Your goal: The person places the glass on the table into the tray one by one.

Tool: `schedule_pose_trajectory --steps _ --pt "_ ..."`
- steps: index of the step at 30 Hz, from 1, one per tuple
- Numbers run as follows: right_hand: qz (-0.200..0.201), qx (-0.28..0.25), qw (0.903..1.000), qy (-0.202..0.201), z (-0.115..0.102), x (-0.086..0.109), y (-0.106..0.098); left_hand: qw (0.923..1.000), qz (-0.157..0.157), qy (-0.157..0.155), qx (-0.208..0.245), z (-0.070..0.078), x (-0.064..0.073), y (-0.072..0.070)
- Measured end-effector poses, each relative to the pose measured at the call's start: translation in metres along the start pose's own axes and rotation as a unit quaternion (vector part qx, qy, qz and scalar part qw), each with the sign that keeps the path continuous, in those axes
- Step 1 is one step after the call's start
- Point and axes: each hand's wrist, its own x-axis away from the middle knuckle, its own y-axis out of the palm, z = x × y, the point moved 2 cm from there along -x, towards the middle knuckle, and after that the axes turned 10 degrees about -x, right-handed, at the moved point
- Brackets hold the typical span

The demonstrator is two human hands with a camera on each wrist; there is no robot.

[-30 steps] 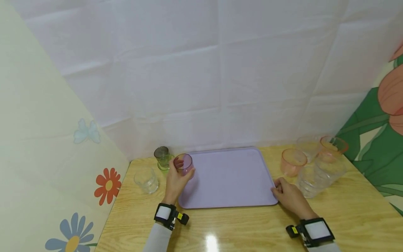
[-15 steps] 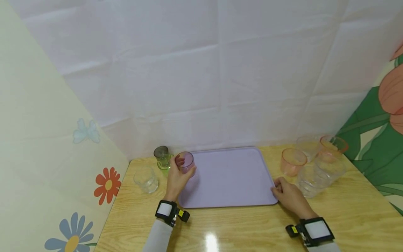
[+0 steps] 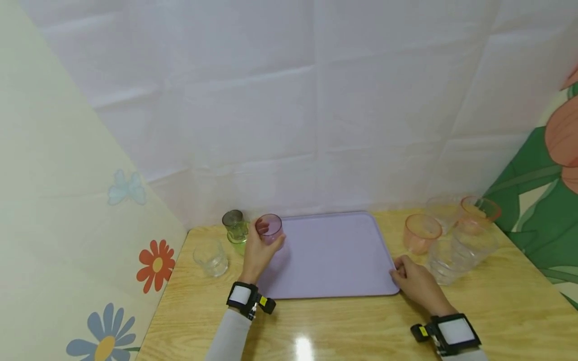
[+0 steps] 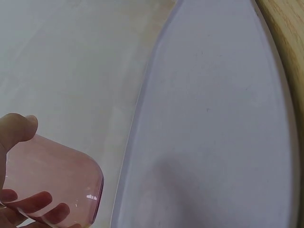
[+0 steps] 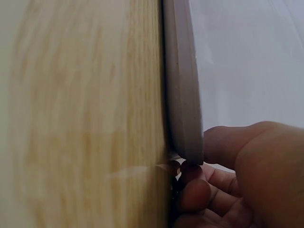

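Note:
My left hand [image 3: 256, 256] grips a see-through pink-purple glass [image 3: 270, 225], thumb on one side and fingers on the other. It is held above the left end of the lilac tray [image 3: 336, 255]. In the left wrist view, fingers show through the wall of the pink glass [image 4: 61, 175]. At the tray's right front corner, my right hand [image 3: 417, 287] holds the rim. The right wrist view has the thumb against the tray edge [image 5: 185, 95], with curled fingertips at and below it.
Left of the tray stand a dark grey glass [image 3: 232, 218], a green glass [image 3: 237, 235] and a clear glass [image 3: 211, 258]. Right of it are an orange bowl-like cup [image 3: 422, 235], another orange-rimmed vessel [image 3: 479, 208] and several clear ones. A white cloth wall [image 3: 316, 125] closes the back.
My left hand has moved slightly right and away from me with the pink glass, a little farther over the tray. My right hand stays on the tray's corner.

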Motion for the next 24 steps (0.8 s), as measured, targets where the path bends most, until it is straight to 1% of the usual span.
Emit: schedule_pose_trajectory --steps 2,8,16,24 --pt "-0.002 -0.002 1.0000 0.001 0.000 0.000 0.000 1.0000 -0.001 -0.001 -0.001 -0.001 -0.001 0.001" --pt "0.001 0.000 1.0000 0.000 0.000 0.000 -0.001 0.9999 -0.003 0.012 0.001 -0.002 -0.006 0.002" --pt "0.004 0.001 1.0000 -0.007 -0.002 0.001 -0.001 0.9999 -0.008 -0.009 0.004 -0.004 -0.012 0.005" --pt "0.011 0.000 0.9999 -0.008 -0.003 0.003 -0.001 1.0000 0.003 -0.002 -0.004 -0.005 -0.017 0.011"
